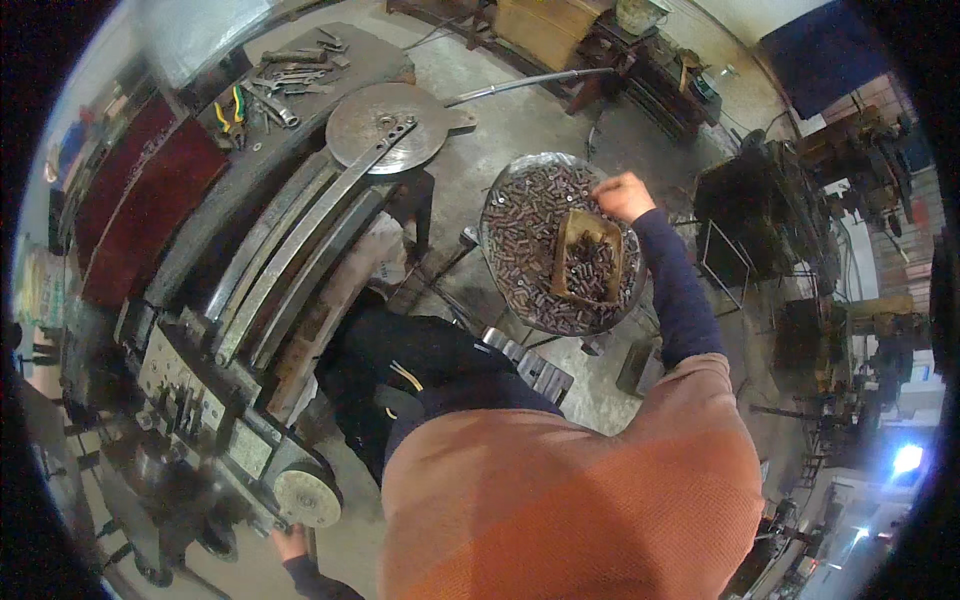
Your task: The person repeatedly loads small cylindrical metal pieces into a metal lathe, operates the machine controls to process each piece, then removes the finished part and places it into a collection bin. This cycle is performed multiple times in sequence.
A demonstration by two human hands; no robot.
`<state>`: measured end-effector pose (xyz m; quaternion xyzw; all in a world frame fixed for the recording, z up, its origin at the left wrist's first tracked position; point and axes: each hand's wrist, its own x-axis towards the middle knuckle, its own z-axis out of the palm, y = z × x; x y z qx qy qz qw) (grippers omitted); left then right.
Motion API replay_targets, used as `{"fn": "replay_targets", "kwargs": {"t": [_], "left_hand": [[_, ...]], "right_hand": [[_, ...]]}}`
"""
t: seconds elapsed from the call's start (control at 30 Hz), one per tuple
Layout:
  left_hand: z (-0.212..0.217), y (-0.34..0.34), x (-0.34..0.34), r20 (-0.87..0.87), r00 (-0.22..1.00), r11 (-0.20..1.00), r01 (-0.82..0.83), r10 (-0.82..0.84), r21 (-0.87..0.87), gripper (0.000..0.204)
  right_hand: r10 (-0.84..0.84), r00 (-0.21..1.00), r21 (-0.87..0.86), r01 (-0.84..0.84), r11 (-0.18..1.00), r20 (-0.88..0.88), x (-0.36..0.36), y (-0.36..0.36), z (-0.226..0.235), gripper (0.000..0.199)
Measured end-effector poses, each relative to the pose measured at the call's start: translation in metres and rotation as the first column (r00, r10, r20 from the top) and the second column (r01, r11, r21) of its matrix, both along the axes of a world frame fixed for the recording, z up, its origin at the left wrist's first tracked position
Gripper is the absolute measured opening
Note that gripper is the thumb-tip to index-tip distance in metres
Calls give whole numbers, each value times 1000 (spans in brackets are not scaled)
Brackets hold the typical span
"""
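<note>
My right hand (624, 197) is over the far right rim of a round metal tray (543, 160), its fingers pinched together. Whatever they hold is too small or hidden to make out. Small dark metal cylinders (520, 235) are heaped across the tray. Among them stands a worn yellowish box (567, 240) with more of the pieces inside. Down at the lower left, my left hand (290, 541) closes on a small handle (268, 522) of the machine, beside its round handwheel (307, 497). Part of that grip is hidden.
The long machine bed (285, 250) runs along my left, with a round metal disc (388, 128) and lever at its far end. Pliers (231, 115) and wrenches (298, 76) lie on a dark bench beyond. Dark machinery stands at right.
</note>
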<state>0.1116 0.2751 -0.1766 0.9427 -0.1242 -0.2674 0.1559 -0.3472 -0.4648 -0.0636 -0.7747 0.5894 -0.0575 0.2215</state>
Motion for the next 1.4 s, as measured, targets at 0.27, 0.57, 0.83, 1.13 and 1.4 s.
{"fn": "replay_targets", "kwargs": {"t": [0.27,0.57,0.83,1.13,1.4], "left_hand": [[6,-5,5,-71,987,972,-155,145,-179,46],[20,-20,-5,18,993,980,-111,115,-165,39],[11,-15,-3,44,993,975,-101,112,-198,39],[-1,-9,1,100,988,972,-91,114,-216,36],[112,-58,-21,176,982,997,73,-69,-20,35]], "right_hand": [[-114,938,176,179,968,-328,-15,17,-91,43],[-120,898,-107,82,991,-423,18,63,-78,42],[-40,917,30,56,998,-397,13,58,-80,39],[-48,886,70,90,993,-461,15,43,-96,44],[364,901,-298,-289,910,238,39,79,-17,32]]}}
